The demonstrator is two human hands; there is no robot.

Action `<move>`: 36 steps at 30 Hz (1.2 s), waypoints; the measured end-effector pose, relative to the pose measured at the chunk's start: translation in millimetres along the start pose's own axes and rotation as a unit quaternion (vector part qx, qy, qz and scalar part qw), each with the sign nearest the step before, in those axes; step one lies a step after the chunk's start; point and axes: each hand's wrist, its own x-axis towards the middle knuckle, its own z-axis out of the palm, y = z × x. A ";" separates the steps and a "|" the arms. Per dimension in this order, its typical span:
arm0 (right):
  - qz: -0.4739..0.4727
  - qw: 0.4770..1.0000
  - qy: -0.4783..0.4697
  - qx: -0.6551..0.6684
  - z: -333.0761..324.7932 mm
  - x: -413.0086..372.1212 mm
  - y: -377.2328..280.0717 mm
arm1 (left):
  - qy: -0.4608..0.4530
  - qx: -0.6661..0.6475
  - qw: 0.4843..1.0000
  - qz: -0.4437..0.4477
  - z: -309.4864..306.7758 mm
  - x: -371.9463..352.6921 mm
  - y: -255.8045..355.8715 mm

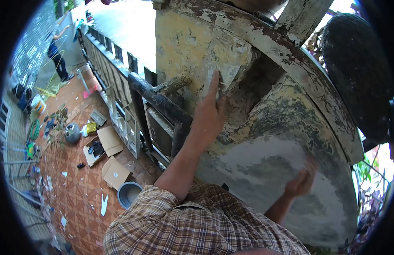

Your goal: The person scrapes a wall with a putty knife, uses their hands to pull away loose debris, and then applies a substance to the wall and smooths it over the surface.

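My left hand (207, 117) reaches up to a worn yellowish wall (180, 38). Its index finger lies along a thin, pale, flat scraper blade (228, 78) pressed against the surface, while the other fingers curl below, where any handle is hidden. Just right of the blade, a dark rough hollow (265, 78) opens in the wall. My right hand (303, 178) is lower right, smeared by motion, in front of a smooth grey-and-white plastered area (256, 165). Whether it holds anything does not show.
A peeling curved beam (320, 85) borders the wall. Black metal railing (163, 100) stands close to my left arm. On the tiled floor below are cardboard boxes (110, 142), a grey bucket (129, 193) and a round grey pot (72, 132). Another person (57, 55) stands at far left.
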 end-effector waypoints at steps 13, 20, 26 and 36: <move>-0.131 0.943 0.100 -0.289 -32.3 -25.6 67.0 | 0.087 0.105 0.989 -0.053 2.8 30.4 25.0; -0.124 0.954 0.088 -0.259 -35.2 -26.5 69.0 | 0.081 0.076 0.993 0.033 8.1 22.2 15.8; -0.136 0.960 0.087 -0.229 -36.8 -26.8 72.1 | 0.092 0.102 0.988 0.067 7.7 22.5 11.5; -0.119 0.965 0.084 -0.216 -35.2 -27.1 69.6 | 0.098 0.139 0.985 -0.006 -1.3 41.0 21.5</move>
